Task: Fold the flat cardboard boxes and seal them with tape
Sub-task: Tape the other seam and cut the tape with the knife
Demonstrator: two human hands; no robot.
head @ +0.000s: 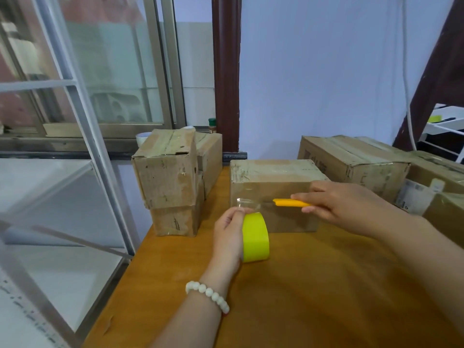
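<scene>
Centrally, worn brown box (271,187), clear tape strip (248,202) stretched across

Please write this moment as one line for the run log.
stage: sealing box | left hand: holds tape roll | right hand: holds cutter at strip | box: closed, on table
</scene>
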